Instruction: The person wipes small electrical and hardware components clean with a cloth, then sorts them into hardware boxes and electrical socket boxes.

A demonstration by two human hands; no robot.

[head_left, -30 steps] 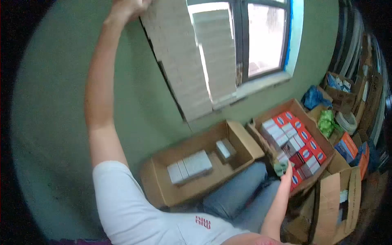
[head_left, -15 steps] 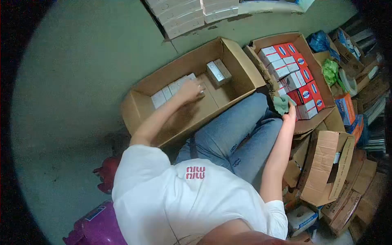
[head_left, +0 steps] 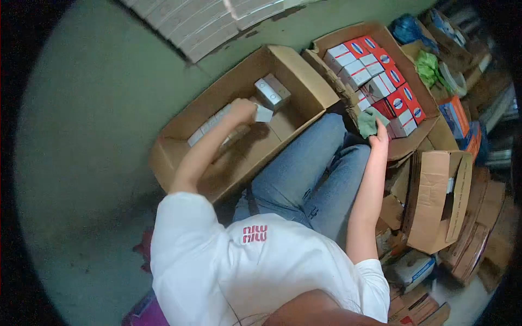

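Observation:
My left hand [head_left: 242, 111] is inside the open cardboard carton [head_left: 239, 176], closed on a small white box [head_left: 263, 113]. Beneath that hand and forearm, a row of small white boxes [head_left: 200, 134] lines the carton's far side, partly covered. Two similar boxes [head_left: 272, 91] sit side by side near its right end. A green cloth [head_left: 370, 121] is gripped in my right hand [head_left: 379, 135], over the near edge of a second carton [head_left: 338, 89]. That carton holds several red-and-white boxes [head_left: 399, 102], some turned white side up.
Stacked white boxes [head_left: 190, 24] stand by the green wall. To the right are a tilted empty-looking carton [head_left: 432, 201], a green plastic bag [head_left: 427, 68], a blue bag [head_left: 406, 30] and flattened cardboard [head_left: 476, 223]. Something purple [head_left: 147, 312] lies at lower left.
My left hand has lifted a small white box from the row; it now shows beyond the fingers. My right hand still grips the green cloth. The whole view has shifted slightly.

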